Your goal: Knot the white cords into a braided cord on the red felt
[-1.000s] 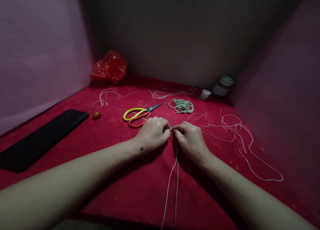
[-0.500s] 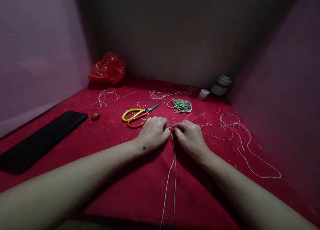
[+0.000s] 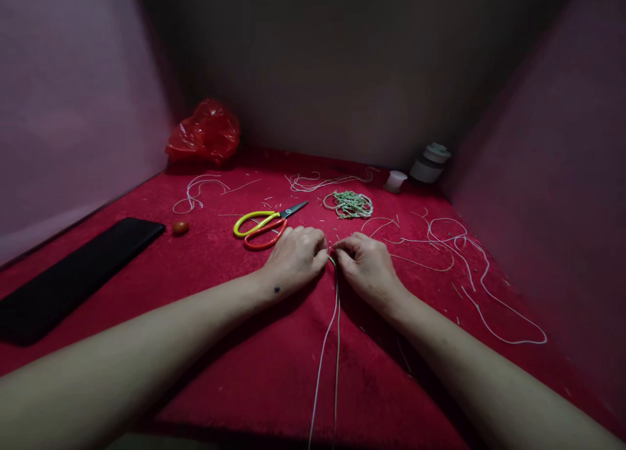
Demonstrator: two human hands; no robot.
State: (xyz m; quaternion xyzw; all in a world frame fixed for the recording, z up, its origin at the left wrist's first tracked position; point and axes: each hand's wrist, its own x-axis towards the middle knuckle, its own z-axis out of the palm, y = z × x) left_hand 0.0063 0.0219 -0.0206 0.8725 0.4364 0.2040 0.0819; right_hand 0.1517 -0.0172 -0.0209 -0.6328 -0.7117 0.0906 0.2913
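My left hand (image 3: 298, 257) rests on the red cloth with its fingers closed on the upper end of two thin cords. Close beside it on the right, my right hand (image 3: 366, 264) is pinched by the same cord ends; what lies between its fingertips is too small to make out. A white cord (image 3: 323, 352) and a tan cord (image 3: 337, 359) run from between the hands down to the front edge. Scissors (image 3: 264, 226) with yellow and red handles lie just beyond my left hand. A bundle of green and white braided cord (image 3: 352, 204) lies beyond both hands.
A black flat object (image 3: 78, 274) and a small orange-red oval thing (image 3: 180, 227) lie at left. Behind are a red plastic bag (image 3: 208, 134), a white spool (image 3: 396, 180) and a lidded jar (image 3: 430, 163). Loose white cords (image 3: 484, 280) spread at right.
The whole view has shifted slightly, so things appear a little further left. Both hands stay close together at the cord ends, with very little movement.
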